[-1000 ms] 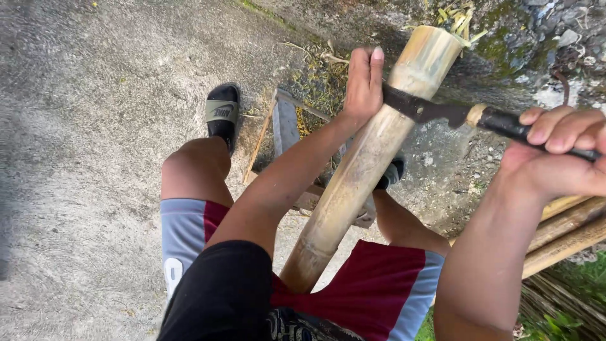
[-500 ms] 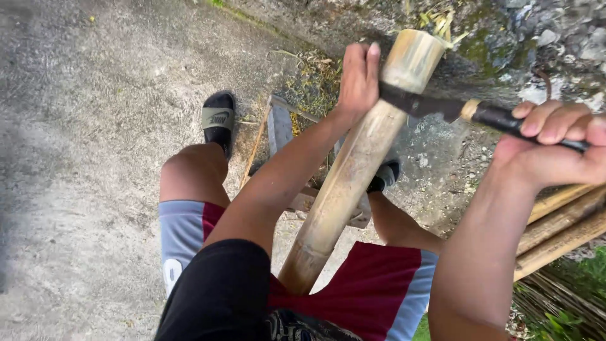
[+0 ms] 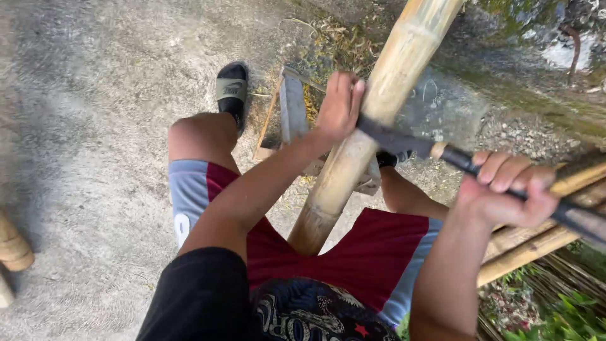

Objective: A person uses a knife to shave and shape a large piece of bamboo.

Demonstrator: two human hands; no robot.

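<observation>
Now left hand clasping the bamboo pole; right hand fisted round the knife handle.

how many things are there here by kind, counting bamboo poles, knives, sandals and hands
bamboo poles: 3, one thick pole held upright and two thinner ones lying at the right
knives: 1, a long knife with its blade against the thick pole
sandals: 1 clearly seen, a dark sandal
hands: 2, left hand and right hand
total: 7
</observation>
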